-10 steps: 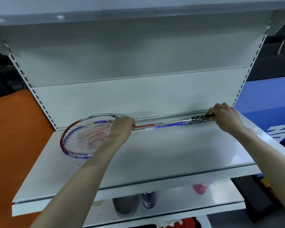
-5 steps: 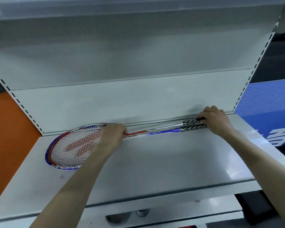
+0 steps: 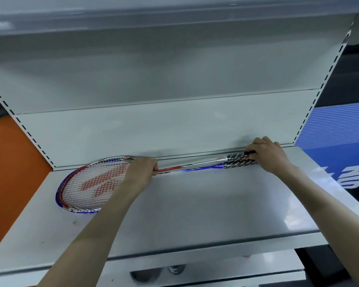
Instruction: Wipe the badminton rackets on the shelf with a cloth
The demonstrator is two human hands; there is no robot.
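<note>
Head view: rackets (image 3: 104, 181) against shelf (image 3: 205, 206) back wall; my left hand (image 3: 140, 172) grips throat, right hand (image 3: 267, 155) pinches handles. No cloth visible; stacked pair may slip apart if lifted unevenly.

the left hand (image 3: 140, 175) covers the rackets' (image 3: 95, 184) throat beneath its fingers. handle butts sit hidden under the right hand's (image 3: 267, 155) fingers. dark items (image 3: 145, 275) on the lower shelf are blurred and unidentifiable.

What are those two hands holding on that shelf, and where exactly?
Badminton rackets, apparently two stacked. The left hand grips them at the throat, where head meets shaft; the right hand grips the patterned handles' butt end. No cloth is visible.
</note>
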